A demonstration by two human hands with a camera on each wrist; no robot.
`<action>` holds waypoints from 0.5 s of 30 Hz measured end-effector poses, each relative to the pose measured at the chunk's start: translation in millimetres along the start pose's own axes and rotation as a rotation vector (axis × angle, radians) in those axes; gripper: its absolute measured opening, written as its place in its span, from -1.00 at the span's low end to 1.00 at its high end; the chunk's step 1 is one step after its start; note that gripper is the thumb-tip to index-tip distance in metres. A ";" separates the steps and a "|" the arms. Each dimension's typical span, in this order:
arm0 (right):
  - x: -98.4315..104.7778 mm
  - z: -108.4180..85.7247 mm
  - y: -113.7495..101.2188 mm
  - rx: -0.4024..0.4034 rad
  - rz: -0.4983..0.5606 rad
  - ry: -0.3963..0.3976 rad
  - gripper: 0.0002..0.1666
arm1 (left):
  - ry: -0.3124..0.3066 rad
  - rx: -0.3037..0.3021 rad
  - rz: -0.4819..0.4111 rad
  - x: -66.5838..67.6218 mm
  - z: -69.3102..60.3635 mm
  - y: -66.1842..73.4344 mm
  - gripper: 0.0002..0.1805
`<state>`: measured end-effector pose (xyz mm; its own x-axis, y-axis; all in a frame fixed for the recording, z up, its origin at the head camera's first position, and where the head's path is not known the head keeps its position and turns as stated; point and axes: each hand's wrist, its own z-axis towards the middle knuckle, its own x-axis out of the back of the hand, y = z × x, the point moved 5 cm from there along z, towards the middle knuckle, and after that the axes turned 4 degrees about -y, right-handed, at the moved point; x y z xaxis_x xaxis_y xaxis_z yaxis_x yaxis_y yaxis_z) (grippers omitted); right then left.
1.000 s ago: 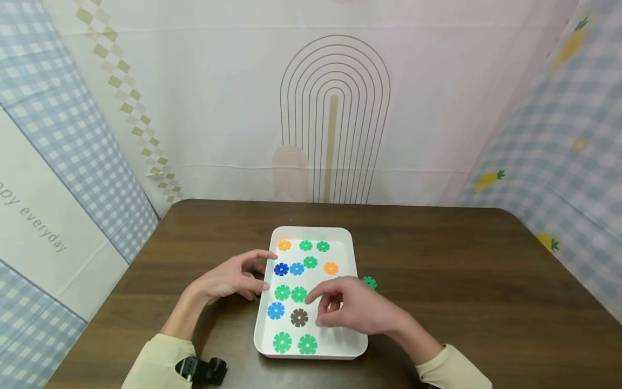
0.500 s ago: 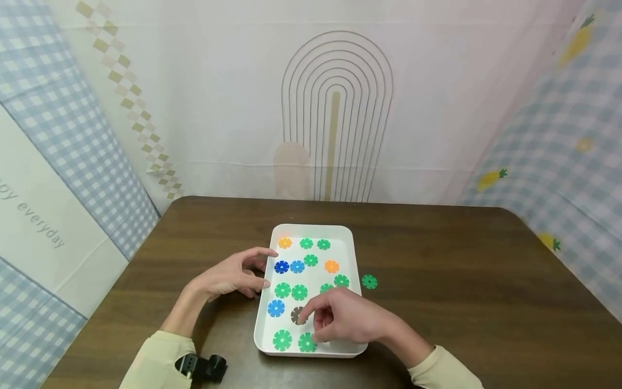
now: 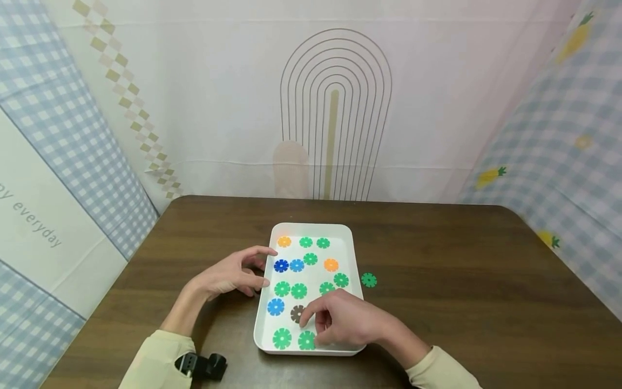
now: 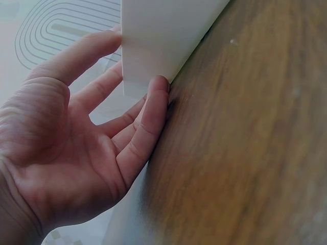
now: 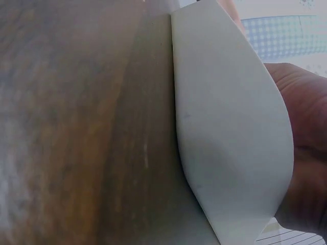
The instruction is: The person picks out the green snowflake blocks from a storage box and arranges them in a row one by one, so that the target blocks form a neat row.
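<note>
White rectangular shallow tray point(image 3: 343, 246): one, lying flat with its long side running away from the person. Contents: flat, notched, flower-shaped discs, plastic by the look, set apart or just beside one another.

Brown notched disc point(image 3: 295, 314): one, towards the near end, partly under the right index finger. Green notched disc point(image 3: 305, 340): near edge, beside the right thumb; contact uncertain. Further discs, all in the tray: other greens, two orange, two lighter blue, one dark blue point(image 3: 281, 265).

Right hand point(image 3: 345, 320): over the tray's near right part; index finger and thumb apart, nothing seen between them. Remaining fingers mostly hidden; whether they hold a piece cannot be told.

Left hand point(image 3: 235, 274): fingers spread, touching the tray's left side.

Stray green notched disc point(image 3: 369, 280): on the worktop point(image 3: 447, 259), just outside the tray's right side.

Step in hand, by judgement: arranging or picking discs while the left hand steadies the tray. Next move, likewise: calls for a fine fingertip pinch or press on one thin disc, neighbours undisturbed.
</note>
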<state>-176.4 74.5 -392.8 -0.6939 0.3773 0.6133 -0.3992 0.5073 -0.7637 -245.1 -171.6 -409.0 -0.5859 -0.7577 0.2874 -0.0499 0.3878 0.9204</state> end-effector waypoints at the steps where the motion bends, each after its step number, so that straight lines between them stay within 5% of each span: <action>1: -0.2 0.2 0.2 0.002 -0.001 -0.001 -0.73 | 0.000 0.000 0.000 0.1 0.0 0.0 -0.26; 15: -3.6 1.2 -3.2 0.032 -0.088 -0.004 -0.69 | 0.001 0.001 -0.001 -0.1 -0.5 1.0 -0.26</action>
<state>-173.4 70.6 -392.8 -0.6576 0.3288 0.6778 -0.4777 0.5137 -0.7126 -244.7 -171.5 -407.9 -0.5849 -0.7586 0.2870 -0.0513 0.3877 0.9204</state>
